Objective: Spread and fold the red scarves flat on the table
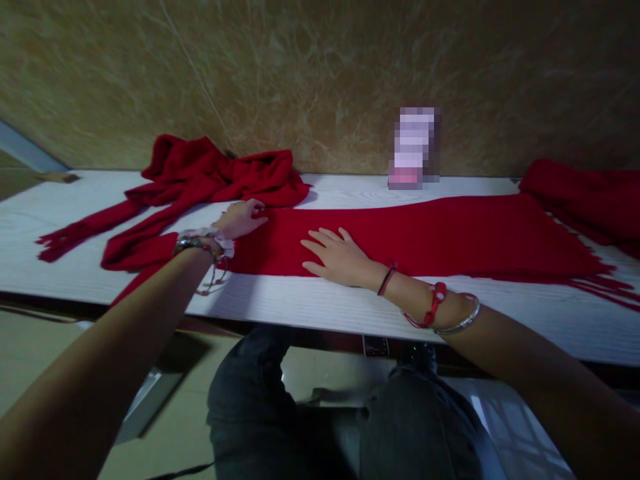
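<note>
A red fringed scarf (450, 237) lies flat along the white tabletop (295, 303), its fringe toward the right. My right hand (336, 257) rests palm down on the scarf near its left part, fingers spread. At the scarf's left end is my left hand (243, 219), its fingers loosely bent and touching the cloth near the far edge; whether they pinch it is hard to make out. Left of that hand, red cloth runs on in loose folds under and beside the wrist. A crumpled heap of red scarf (220, 173) with a fringed end lies behind it.
More bunched red cloth (585, 197) lies at the table's far right. A pixelated upright object (414, 147) stands at the back against the brown marbled wall (300, 80). Below the front edge are my legs (320, 427) and a grey box-like thing (150, 403) on the floor.
</note>
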Demonstrator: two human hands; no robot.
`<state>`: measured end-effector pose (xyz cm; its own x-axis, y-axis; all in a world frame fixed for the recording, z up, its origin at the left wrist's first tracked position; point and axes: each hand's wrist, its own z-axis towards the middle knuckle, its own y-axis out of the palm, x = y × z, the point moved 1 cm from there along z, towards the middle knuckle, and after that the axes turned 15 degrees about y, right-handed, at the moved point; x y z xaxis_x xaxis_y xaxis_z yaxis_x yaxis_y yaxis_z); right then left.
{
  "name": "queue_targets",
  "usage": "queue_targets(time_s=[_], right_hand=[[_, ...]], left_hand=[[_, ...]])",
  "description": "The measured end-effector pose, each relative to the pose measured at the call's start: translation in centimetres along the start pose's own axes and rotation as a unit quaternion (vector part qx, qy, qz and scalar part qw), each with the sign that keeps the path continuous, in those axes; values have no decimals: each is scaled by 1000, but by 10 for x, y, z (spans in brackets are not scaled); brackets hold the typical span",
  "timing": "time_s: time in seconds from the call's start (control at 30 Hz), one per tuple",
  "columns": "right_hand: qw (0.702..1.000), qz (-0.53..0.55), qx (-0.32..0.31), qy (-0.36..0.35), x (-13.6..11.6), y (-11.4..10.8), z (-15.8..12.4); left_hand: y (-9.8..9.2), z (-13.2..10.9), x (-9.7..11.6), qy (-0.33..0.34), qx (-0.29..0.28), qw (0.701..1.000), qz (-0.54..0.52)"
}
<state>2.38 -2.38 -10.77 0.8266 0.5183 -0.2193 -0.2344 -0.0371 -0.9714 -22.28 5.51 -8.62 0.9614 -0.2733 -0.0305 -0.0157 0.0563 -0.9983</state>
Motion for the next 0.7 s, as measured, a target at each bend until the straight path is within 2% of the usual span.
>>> queue_targets(time_s=[0.13, 0.33, 0.43, 0.57, 0.7], right_hand=[[1000, 1, 2, -2, 0, 1, 0], [1000, 8, 2, -4, 1, 1, 1], [1000, 9, -1, -3, 1, 0, 1], [1000, 7, -1, -4, 1, 0, 0], [1000, 7, 1, -5, 1, 1, 0]], left_hand=[[-10, 10, -1, -27, -57, 998, -28], [-19, 9, 4, 4, -29, 999, 23], [-23, 6, -7, 11, -15, 1000, 7], [-30, 2, -28, 0, -31, 999, -19], [-34, -2, -31, -5, -48, 998, -29]])
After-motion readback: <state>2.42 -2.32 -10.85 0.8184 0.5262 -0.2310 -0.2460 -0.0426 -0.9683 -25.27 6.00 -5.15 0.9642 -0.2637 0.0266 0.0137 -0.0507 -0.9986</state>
